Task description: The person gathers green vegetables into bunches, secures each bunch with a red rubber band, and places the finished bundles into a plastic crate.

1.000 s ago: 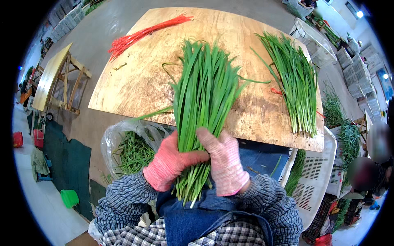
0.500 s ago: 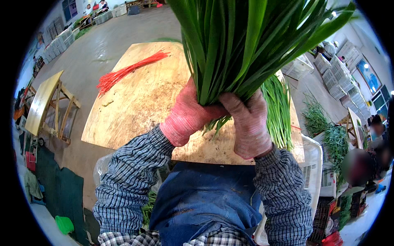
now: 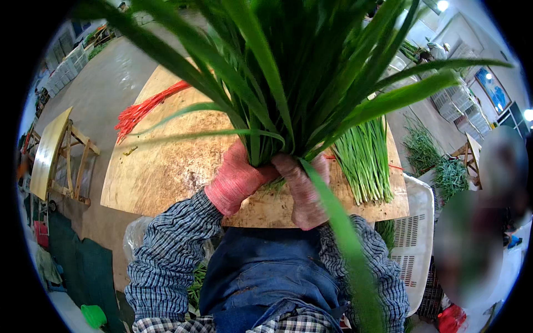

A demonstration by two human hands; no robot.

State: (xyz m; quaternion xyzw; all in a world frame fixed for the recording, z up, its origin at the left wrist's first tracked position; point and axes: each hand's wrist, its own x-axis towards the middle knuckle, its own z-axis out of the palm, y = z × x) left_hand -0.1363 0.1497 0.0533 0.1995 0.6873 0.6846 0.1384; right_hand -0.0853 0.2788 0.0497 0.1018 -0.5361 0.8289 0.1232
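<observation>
Wooden tabletop sits on a concrete floor, white crates far left. Left hand and right hand, both in pink gloves, are clamped around the base of a chive bundle raised near the camera, leaves fanning out. Second chive pile lies right on the table; red ties far left.
</observation>
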